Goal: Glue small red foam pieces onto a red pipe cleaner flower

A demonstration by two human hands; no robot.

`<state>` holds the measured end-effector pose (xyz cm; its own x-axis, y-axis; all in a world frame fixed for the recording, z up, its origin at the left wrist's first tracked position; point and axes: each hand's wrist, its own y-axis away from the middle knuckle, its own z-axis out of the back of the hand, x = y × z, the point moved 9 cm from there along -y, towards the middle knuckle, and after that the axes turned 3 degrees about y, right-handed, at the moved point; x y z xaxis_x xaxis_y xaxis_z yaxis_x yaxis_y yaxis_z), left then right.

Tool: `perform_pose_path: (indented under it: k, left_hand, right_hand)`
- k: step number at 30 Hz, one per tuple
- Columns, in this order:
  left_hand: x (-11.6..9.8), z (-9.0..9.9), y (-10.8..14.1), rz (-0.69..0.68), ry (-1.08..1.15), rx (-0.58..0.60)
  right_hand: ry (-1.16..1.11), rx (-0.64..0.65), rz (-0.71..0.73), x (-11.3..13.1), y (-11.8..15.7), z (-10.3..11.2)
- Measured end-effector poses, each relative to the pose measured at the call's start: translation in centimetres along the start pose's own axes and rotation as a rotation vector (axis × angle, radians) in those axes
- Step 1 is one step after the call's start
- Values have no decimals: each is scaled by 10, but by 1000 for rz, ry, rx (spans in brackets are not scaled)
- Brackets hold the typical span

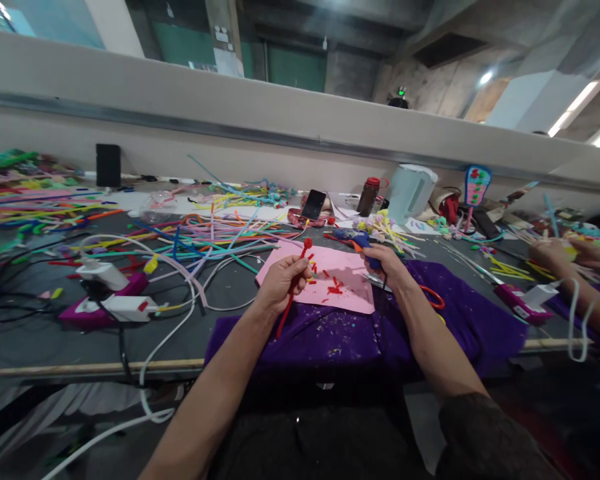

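My left hand point(281, 283) is closed around a red pipe cleaner point(285, 317). Its top end forms a small red knob above my fingers, and the stem slants down to the left. To the right, my right hand point(387, 265) grips a blue hot glue gun point(355, 241) with an orange part, its nozzle side pointing left. A black cord hangs below that hand. Between and beneath both hands lies a pink sheet point(355, 301), scattered with short red pipe cleaner pieces point(335, 289) and a few yellow or green bits.
Purple cloth point(305, 340) covers the table's front. Power strips point(87, 313) with white cables lie left, near loose colored pipe cleaners point(220, 230). A phone point(313, 204), bottle point(369, 197) and pale blue jug point(411, 192) stand behind. Another person's hands point(550, 257) are at the right.
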<state>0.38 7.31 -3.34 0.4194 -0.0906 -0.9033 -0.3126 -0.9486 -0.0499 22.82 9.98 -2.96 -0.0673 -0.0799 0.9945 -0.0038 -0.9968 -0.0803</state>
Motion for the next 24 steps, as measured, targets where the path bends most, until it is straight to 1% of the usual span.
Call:
perform_pose_path:
  k: [1,3,6,9,12,14,18,24]
  left_hand:
    - [0,0,0,-1,1,0]
    - [0,-1,1,-3,1,6]
    - [1,-2,2,-2,6,11]
    - [0,-1,2,-15,29,-13]
    - [-4,3,2,-51,64,-54]
    - [-6,5,2,-74,78,-80]
    - [-9,7,2,-84,95,-97]
    - [-9,11,2,-109,106,-134]
  right_hand:
    - [-84,13,-2,2,1,-3]
    - [-130,19,19,8,4,-7]
    - [-278,33,78,20,11,-18]
    - [-372,100,126,31,21,-32]
    - [-328,135,154,35,28,-41]
    - [-288,103,183,36,31,-42]
    - [-206,-7,254,39,38,-42]
    - [-43,-39,317,45,60,-63]
